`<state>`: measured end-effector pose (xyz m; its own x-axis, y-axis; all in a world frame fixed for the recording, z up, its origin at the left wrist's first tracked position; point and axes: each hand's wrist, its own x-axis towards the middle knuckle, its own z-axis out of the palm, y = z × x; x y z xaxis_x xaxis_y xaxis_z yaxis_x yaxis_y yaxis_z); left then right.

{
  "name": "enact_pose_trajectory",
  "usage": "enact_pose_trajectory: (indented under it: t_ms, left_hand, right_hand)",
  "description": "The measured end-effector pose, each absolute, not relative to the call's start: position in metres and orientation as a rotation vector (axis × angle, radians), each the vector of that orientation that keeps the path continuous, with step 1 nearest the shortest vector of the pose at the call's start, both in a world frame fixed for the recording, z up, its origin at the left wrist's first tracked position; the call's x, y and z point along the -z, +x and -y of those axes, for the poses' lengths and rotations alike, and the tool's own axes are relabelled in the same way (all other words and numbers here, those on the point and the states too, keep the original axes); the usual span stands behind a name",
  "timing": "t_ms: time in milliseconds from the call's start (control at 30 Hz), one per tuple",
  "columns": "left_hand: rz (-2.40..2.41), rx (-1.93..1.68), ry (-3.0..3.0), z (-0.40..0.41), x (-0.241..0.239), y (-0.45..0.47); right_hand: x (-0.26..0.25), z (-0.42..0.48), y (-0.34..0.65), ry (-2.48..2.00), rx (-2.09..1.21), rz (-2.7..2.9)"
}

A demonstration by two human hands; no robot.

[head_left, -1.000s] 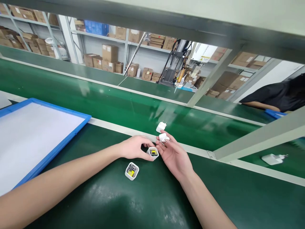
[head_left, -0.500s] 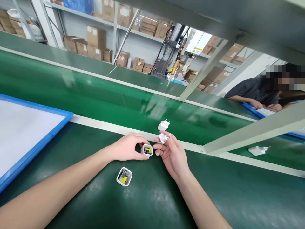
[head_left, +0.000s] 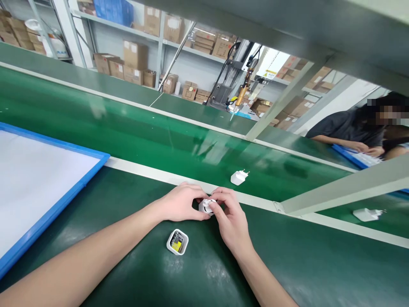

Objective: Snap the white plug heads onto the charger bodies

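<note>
My left hand (head_left: 183, 204) grips a white charger housing (head_left: 202, 208) from the left, thumb in front and fingers behind. Over the housing's open top, my right hand (head_left: 230, 213) pinches a white plug cap (head_left: 209, 204) between thumb and fingers. The cap sits at the opening, slightly tilted; whether it is fully seated I cannot tell. Nearer to me on the green table stands a second white charger housing (head_left: 177, 242), open at the top, with yellow and dark parts showing inside.
On the green conveyor belt (head_left: 179, 140) lie a closed white charger (head_left: 239, 177) and another charger (head_left: 369, 214) farther right. A blue-framed white tray (head_left: 47, 170) is at left. A metal post (head_left: 345, 183) slants across the right. A person (head_left: 348, 132) works beyond it.
My right hand has moved left and down, bringing the plug cap from beside the housing onto its open top. The charger on the belt appears farther right; the view has shifted slightly.
</note>
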<state>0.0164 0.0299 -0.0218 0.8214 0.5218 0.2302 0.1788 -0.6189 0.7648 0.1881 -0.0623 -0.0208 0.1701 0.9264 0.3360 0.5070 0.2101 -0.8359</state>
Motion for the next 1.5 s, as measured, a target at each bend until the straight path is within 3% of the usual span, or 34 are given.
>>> enact_pose_trajectory:
  t_ms: [833, 1500]
  left_hand:
    - [-0.459, -0.595, 2.205, -0.042, 0.03, 0.011]
    - [-0.462, -0.618, 2.21, -0.043, 0.033, 0.014]
  right_hand:
    - [-0.014, 0.066, 0.192, -1.592, -0.365, 1.932]
    - [-0.008, 0.061, 0.198, -1.553, -0.285, 2.05]
